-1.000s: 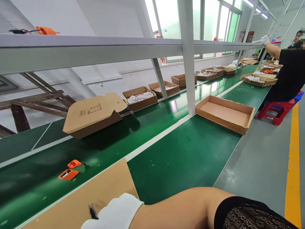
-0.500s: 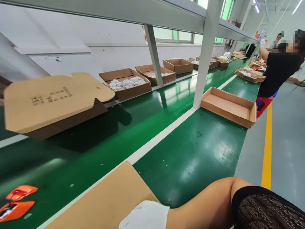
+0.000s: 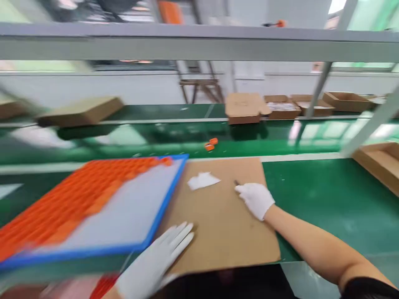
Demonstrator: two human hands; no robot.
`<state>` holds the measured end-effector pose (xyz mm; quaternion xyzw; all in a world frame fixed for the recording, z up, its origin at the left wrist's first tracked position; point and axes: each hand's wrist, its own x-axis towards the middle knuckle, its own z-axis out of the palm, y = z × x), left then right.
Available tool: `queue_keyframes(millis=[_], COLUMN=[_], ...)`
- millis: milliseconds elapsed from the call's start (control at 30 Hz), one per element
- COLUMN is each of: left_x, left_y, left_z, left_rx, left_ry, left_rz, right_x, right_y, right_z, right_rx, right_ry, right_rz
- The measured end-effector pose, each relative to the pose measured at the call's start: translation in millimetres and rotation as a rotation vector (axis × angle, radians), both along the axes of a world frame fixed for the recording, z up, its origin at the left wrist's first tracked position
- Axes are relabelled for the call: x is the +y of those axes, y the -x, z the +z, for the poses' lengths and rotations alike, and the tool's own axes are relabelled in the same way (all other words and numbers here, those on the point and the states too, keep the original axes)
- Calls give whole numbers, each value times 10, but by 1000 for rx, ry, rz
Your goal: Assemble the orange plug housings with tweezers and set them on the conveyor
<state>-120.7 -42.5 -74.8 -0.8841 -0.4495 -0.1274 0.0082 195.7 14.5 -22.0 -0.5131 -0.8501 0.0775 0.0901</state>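
Note:
My right hand (image 3: pixel 256 198), in a white glove, rests on a flat brown cardboard sheet (image 3: pixel 224 224) and is closed round a thin dark stick whose tip pokes out past the fingers. My left hand (image 3: pixel 156 259), also gloved, lies flat with fingers stretched out at the near corner of a blue-rimmed grey tray (image 3: pixel 124 216). Rows of orange parts (image 3: pixel 71 199) fill the tray's left half. A crumpled white scrap (image 3: pixel 202 181) lies on the cardboard between the hands. The whole view is smeared by motion.
Two loose orange parts (image 3: pixel 211 144) lie on the green conveyor belt (image 3: pixel 327 191) behind the cardboard. Open cardboard boxes (image 3: pixel 246 109) line the far side, another box (image 3: pixel 378 162) sits at right. A grey shelf rail (image 3: pixel 199 41) crosses overhead with slanted posts.
The view has swung left from the long belt and the co-worker to my own spot. The tray, white scrap and left hand have come into view; my right hand stays on the cardboard.

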Motion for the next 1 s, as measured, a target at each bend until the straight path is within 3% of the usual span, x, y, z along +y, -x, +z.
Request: queue_keyframes(millis=[67, 100, 233, 333, 433, 533, 733, 900, 1000], left_x=[-402, -552, -897, -1008, -953, -726, -364, -400, -484], left_y=[322, 394, 347, 312, 412, 499, 434, 402, 355], left_z=[-10, -45, -257, -297, -194, -40, 99, 11, 130], left_rx=[65, 93, 0, -97, -215, -293, -288, -364, -472], left_ry=[-13, -46, -241, -297, -307, -245, -149, -204, -305], left_rz=[-1, 62, 325, 508, 669, 752, 628, 602, 624], right_x=[45, 66, 91, 81, 83, 98, 162, 199, 190], right_y=[-31, -46, -110, -136, -139, -149, -215, -262, -265], right_z=[-92, -143, -270, -291, -306, -339, -453, -506, -497], right_rx=[6, 7, -12, -34, -49, -53, -25, 14, 29], right_ry=[-28, -40, -85, -117, -143, -166, -217, -241, -235], right_rz=[3, -1, -30, -54, -58, -49, -26, -17, -19])
